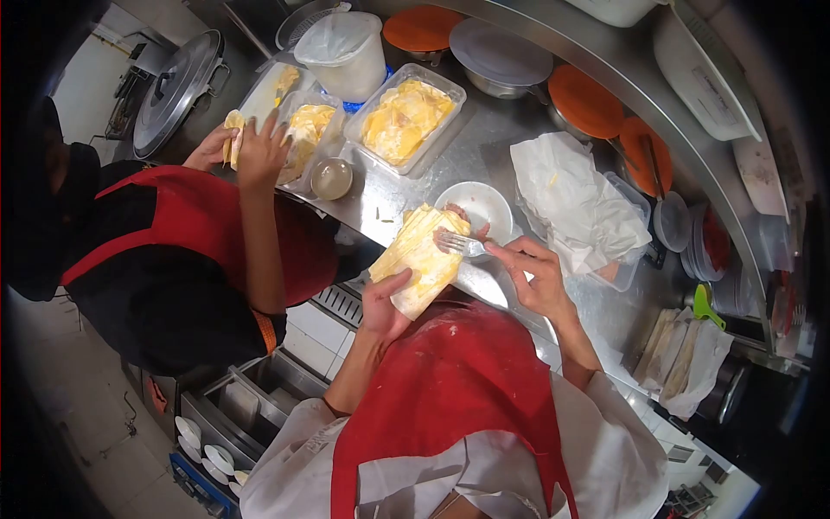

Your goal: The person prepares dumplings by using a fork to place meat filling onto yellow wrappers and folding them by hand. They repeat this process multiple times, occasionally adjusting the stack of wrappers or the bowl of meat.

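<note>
My left hand (383, 304) grips a stack of floury yellow dough wrappers (417, 264), thumb on top, tilted over the counter's front edge. In my right hand (538, 278) is a metal fork (471, 247), its tines at the upper right part of the top wrapper. A bit of pink minced filling (444, 240) shows at the tines. Just behind the wrappers stands a white bowl (501, 206) with some more pink filling along its inside.
A co-worker in a red apron (186, 208) handles wrappers at left. Near them are a clear tub of yellow wrapper pieces (406, 121), a small cup (331, 178) and a white bucket (341, 56). Crumpled white paper (575, 203) lies right of the bowl. Orange lids (584, 99) line the back.
</note>
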Demonstrator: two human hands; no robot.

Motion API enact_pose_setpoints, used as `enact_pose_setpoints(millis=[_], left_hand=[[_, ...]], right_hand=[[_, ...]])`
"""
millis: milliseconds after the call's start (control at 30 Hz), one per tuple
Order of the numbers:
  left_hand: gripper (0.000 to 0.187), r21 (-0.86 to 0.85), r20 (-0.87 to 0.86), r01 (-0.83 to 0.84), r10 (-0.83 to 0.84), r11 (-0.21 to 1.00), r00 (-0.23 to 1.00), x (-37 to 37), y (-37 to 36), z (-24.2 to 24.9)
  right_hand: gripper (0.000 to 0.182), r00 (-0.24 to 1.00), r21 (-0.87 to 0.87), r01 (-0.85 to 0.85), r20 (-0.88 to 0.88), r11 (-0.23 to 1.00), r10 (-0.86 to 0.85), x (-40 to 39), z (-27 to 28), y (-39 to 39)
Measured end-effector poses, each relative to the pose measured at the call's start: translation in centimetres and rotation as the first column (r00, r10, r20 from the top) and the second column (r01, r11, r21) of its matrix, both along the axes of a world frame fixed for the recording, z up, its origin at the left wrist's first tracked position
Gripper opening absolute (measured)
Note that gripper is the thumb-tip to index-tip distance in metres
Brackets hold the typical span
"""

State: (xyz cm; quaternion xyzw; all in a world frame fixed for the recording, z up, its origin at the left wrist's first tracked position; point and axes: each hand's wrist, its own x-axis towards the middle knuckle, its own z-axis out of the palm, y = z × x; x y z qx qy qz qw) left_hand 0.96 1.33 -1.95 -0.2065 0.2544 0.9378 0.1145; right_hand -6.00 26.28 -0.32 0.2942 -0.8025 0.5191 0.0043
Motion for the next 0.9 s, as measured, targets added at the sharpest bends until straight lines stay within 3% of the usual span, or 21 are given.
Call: enact_pose_setpoints(millis=[133, 233, 367, 433, 533, 600, 733, 900], left_hand=[[0.055, 0.059, -0.112, -0.029, 0.035, 0.998, 0.993, 0.2, 0.1, 1.0], [0.055, 0.079, -0.143, -0.03, 0.041, 0.996, 0.989, 0.5, -0.1, 0.9], [0.058, 0.126, -0.167, -0.036, 0.057, 0.991, 0.984, 0.4, 0.1, 1.6], [0.058, 0.136, -0.158, -0.045, 0.066, 0.99, 0.985, 0.2, 0.3, 1.7], [0.057, 0.131, -0.165, -0.053, 0.074, 0.99, 0.984, -0.5, 0.9, 1.9], [0.058, 0.144, -0.154, -0.046, 0.068, 0.988, 0.986, -0.9, 1.3, 2.3], [0.065, 0.018, -0.142, -0.096, 0.098, 0.995, 0.985, -1.9, 2.8, 2.7], [0.065, -0.258, -0.144, -0.119, 0.083, 0.959, 0.986, -3.2, 4.1, 4.6]], right_hand=[[0.04, 0.989, 0.113, -0.096, 0.121, 0.989, 0.082, -1.4, 0.9, 0.8], [0.041, 0.967, 0.003, -0.197, 0.165, 0.98, 0.194, -2.2, 2.0, 1.1], [0.044, 0.972, 0.125, -0.18, 0.177, 0.976, 0.157, -2.0, 5.8, 1.6], [0.047, 0.986, 0.197, -0.111, 0.143, 0.974, 0.083, -1.0, 7.0, 1.6], [0.055, 0.973, 0.439, 0.055, -0.224, 0.897, 0.05, -0.1, 8.6, 0.9], [0.057, 0.963, 0.522, 0.125, -0.267, 0.844, 0.023, 0.7, 9.1, 0.3], [0.059, 0.941, 0.593, 0.227, -0.337, 0.772, -0.017, 1.8, 9.4, -0.6], [0.053, 0.935, 0.669, 0.243, -0.356, 0.703, 0.016, 2.3, 10.4, -1.7]])
